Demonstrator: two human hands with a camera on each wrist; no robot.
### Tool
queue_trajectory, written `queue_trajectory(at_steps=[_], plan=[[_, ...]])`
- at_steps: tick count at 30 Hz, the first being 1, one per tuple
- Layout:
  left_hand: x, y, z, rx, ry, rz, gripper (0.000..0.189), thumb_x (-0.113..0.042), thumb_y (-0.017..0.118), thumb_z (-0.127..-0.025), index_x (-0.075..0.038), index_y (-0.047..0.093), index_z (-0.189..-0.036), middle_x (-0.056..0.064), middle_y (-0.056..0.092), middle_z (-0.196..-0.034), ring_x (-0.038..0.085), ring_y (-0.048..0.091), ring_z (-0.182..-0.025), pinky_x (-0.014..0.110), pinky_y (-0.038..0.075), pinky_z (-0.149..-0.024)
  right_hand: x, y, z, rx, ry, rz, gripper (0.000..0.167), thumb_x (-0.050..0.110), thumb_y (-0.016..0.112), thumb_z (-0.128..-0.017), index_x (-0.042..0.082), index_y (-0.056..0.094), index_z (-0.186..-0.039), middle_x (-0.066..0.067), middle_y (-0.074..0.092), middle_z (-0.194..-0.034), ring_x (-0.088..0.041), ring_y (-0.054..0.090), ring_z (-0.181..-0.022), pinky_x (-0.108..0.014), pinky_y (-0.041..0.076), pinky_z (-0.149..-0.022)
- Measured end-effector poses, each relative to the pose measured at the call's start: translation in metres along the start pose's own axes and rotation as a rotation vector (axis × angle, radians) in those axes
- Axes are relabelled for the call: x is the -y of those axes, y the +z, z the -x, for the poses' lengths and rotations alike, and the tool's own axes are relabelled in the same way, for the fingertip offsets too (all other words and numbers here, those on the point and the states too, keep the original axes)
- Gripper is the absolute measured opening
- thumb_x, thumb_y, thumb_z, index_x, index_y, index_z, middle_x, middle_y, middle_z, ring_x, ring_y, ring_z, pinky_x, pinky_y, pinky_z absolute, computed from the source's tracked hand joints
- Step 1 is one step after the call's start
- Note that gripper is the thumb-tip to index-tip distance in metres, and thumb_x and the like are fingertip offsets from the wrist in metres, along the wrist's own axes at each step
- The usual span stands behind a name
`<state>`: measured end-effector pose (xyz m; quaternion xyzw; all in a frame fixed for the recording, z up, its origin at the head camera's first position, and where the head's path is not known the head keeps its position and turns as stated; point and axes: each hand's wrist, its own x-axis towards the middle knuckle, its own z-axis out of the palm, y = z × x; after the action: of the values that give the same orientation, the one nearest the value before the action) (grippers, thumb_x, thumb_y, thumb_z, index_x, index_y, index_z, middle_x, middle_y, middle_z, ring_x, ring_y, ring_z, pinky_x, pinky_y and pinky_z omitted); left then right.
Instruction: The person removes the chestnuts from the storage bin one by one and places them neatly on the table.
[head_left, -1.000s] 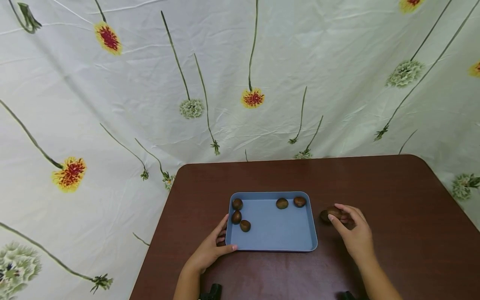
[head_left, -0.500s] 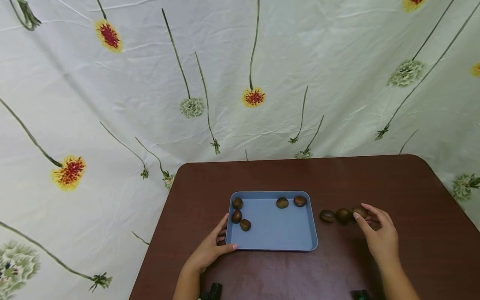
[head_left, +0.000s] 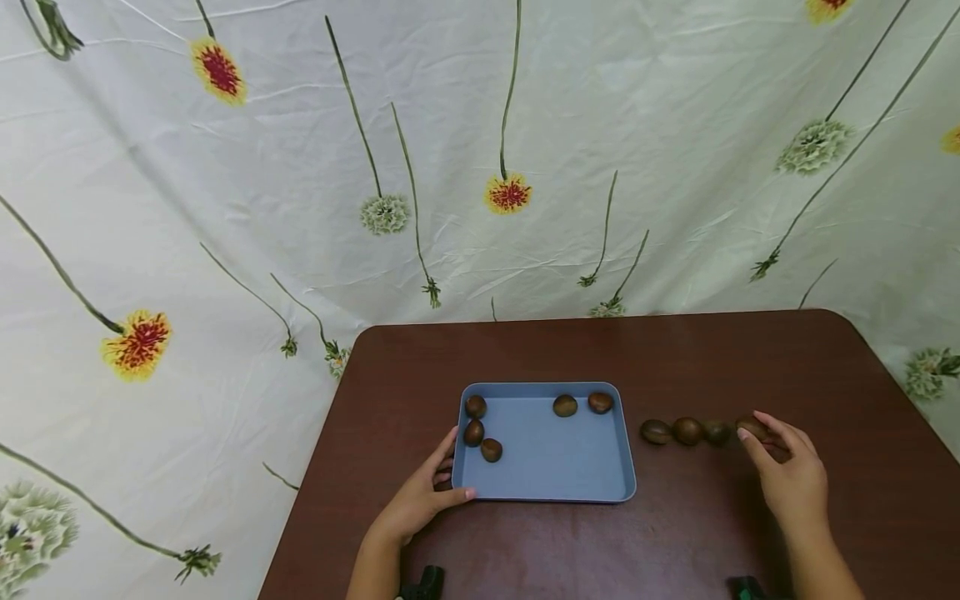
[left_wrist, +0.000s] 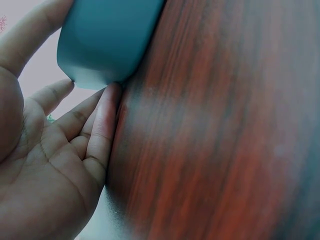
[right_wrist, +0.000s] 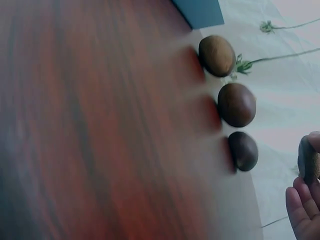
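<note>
A blue tray (head_left: 551, 450) lies on the table with several brown chestnuts in it: three along its left side, such as the chestnut (head_left: 491, 450), and two near its back right corner, such as the chestnut (head_left: 565, 406). At the front left corner my left hand (head_left: 420, 497) holds the tray, thumb on the front edge and fingers along the side. Right of the tray, three chestnuts (head_left: 687, 431) form a row. At the row's right end my right hand (head_left: 797, 475) pinches another chestnut (right_wrist: 306, 160) between thumb and fingers.
The dark reddish-brown table (head_left: 540, 550) has rounded far corners. Behind it hangs a white cloth (head_left: 450, 167) printed with flowers. Dark devices (head_left: 423, 583) show near the wrists at the lower frame edge.
My right hand has moved rightward in steps. Chestnuts that it held or covered now lie in the row, and it pinches another at the right end. My left hand and the tray have stayed put.
</note>
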<state>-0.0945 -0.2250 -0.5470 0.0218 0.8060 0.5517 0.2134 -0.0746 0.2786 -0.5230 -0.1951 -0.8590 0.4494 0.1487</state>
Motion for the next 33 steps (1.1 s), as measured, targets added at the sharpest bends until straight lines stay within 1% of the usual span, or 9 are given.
queue_trajectory(at_steps=[3,7,9,10,12,14,15,24,33], plan=[[-0.001,0.000,0.000,-0.004,-0.001,-0.005,0.101,-0.036,0.083,-0.085,-0.044,0.016,-0.161,0.011,0.033,-0.162,0.037,0.045,-0.139,0.051,0.047,-0.104,-0.005,-0.002,-0.002,0.046,0.019,0.059,0.051,0.038,0.065,-0.099,0.010,0.060,-0.141,-0.008,0.052,-0.134,0.011,0.046,-0.097,-0.002,0.038,-0.068],[0.000,0.000,0.001,-0.007,-0.003,-0.005,0.102,-0.036,0.083,-0.085,-0.043,0.016,-0.161,0.011,0.033,-0.162,0.037,0.045,-0.139,0.051,0.047,-0.104,-0.013,-0.005,-0.008,0.138,0.015,0.098,0.057,0.042,0.060,-0.101,0.008,0.053,-0.146,-0.024,0.046,-0.146,-0.028,0.055,-0.116,-0.004,0.036,-0.066],[0.000,0.000,0.000,-0.006,-0.003,-0.005,0.102,-0.036,0.083,-0.085,-0.042,0.015,-0.162,0.012,0.033,-0.161,0.037,0.045,-0.139,0.051,0.047,-0.104,-0.016,-0.006,-0.011,0.186,0.014,0.104,0.060,0.043,0.057,-0.103,0.005,0.049,-0.149,-0.029,0.042,-0.148,-0.047,0.051,-0.122,-0.012,0.046,-0.071],[0.001,-0.001,0.000,-0.005,-0.003,-0.005,0.102,-0.036,0.083,-0.085,-0.043,0.015,-0.162,0.012,0.033,-0.161,0.037,0.045,-0.139,0.051,0.047,-0.104,-0.017,-0.007,-0.012,0.207,0.016,0.108,0.060,0.043,0.056,-0.103,0.004,0.048,-0.149,-0.030,0.041,-0.148,-0.051,0.051,-0.123,-0.019,0.051,-0.075],[0.002,-0.001,0.000,-0.002,-0.002,-0.005,0.102,-0.037,0.083,-0.085,-0.043,0.015,-0.162,0.012,0.033,-0.162,0.037,0.045,-0.139,0.051,0.047,-0.104,-0.020,-0.007,-0.016,0.242,0.026,0.119,0.061,0.043,0.054,-0.104,0.003,0.046,-0.150,-0.032,0.040,-0.149,-0.053,0.050,-0.124,-0.037,0.055,-0.083],[0.002,-0.001,0.000,0.002,0.001,-0.004,0.102,-0.036,0.082,-0.085,-0.043,0.015,-0.162,0.012,0.032,-0.162,0.037,0.045,-0.139,0.052,0.047,-0.104,-0.021,-0.007,-0.019,0.270,0.029,0.132,0.061,0.042,0.054,-0.105,0.002,0.046,-0.150,-0.033,0.039,-0.149,-0.054,0.050,-0.124,-0.055,0.052,-0.086],[0.002,-0.001,0.000,0.004,0.002,-0.003,0.102,-0.036,0.082,-0.085,-0.043,0.015,-0.162,0.012,0.032,-0.162,0.037,0.044,-0.139,0.052,0.046,-0.105,-0.022,-0.007,-0.020,0.276,0.026,0.141,0.061,0.041,0.054,-0.105,0.001,0.046,-0.150,-0.034,0.040,-0.148,-0.055,0.050,-0.124,-0.059,0.051,-0.088],[0.002,-0.001,-0.001,0.014,0.009,0.007,0.102,-0.036,0.082,-0.086,-0.041,0.014,-0.162,0.013,0.033,-0.161,0.037,0.046,-0.138,0.050,0.047,-0.104,-0.024,-0.006,-0.033,0.296,-0.040,0.254,0.058,0.037,0.055,-0.105,-0.004,0.048,-0.146,-0.037,0.041,-0.143,-0.056,0.052,-0.119,-0.059,0.049,-0.083],[0.003,-0.001,-0.001,0.006,0.003,0.004,0.102,-0.036,0.082,-0.086,-0.042,0.014,-0.162,0.014,0.035,-0.160,0.037,0.046,-0.138,0.050,0.048,-0.103,-0.024,-0.004,-0.039,0.329,-0.050,0.286,0.054,0.030,0.055,-0.105,-0.005,0.046,-0.146,-0.038,0.041,-0.144,-0.058,0.047,-0.121,-0.066,0.043,-0.091]])
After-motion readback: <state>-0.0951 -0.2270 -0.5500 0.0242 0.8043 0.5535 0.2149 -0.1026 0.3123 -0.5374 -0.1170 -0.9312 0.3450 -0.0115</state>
